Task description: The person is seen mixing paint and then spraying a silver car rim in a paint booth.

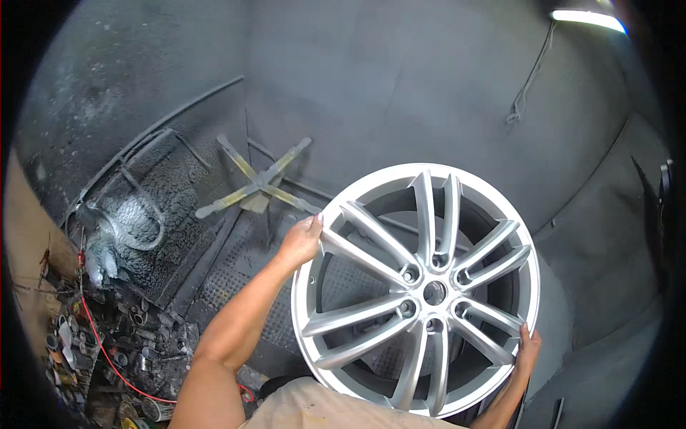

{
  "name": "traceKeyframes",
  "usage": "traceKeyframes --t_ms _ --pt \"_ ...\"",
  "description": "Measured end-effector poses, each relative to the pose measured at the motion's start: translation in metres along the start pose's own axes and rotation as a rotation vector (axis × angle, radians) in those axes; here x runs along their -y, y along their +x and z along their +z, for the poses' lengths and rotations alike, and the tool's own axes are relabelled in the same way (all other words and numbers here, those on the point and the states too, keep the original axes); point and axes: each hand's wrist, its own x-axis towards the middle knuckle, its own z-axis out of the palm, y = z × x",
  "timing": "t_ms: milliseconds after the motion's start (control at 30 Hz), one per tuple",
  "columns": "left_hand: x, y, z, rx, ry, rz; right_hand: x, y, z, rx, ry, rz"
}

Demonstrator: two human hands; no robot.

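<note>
A large silver alloy wheel rim (pixel 341 328) with paired spokes is held up in front of my body, its face turned toward me. My left hand (pixel 301 242) grips the rim's upper left edge, thumb on the front and the other fingers hidden behind. At the lower right edge, my right hand (pixel 527 349) is closed round the rim, fingertips showing on its face. Beyond my left hand stands an X-shaped stand (pixel 261 183) with grey, yellow-marked arms; the rim covers the end of one arm.
To the left, a paint-crusted panel (pixel 179 214) leans beside a bent metal frame (pixel 136 146) with a spray-gun-like silver object (pixel 103 250). A red hose (pixel 107 357) runs past piled cans and debris (pixel 146 357). A cord (pixel 525 89) hangs from a lit lamp (pixel 589 19) at upper right.
</note>
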Motion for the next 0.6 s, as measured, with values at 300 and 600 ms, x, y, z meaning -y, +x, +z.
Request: traceKeyframes --t_ms 300,600 --pt "0.002 -0.08 0.003 -0.396 0.063 0.228 -0.153 0.149 0.086 0.262 0.626 -0.577" --pt "-0.089 -0.198 0.077 -0.898 -0.001 0.62 -0.139 0.299 0.234 0.081 0.653 -0.658"
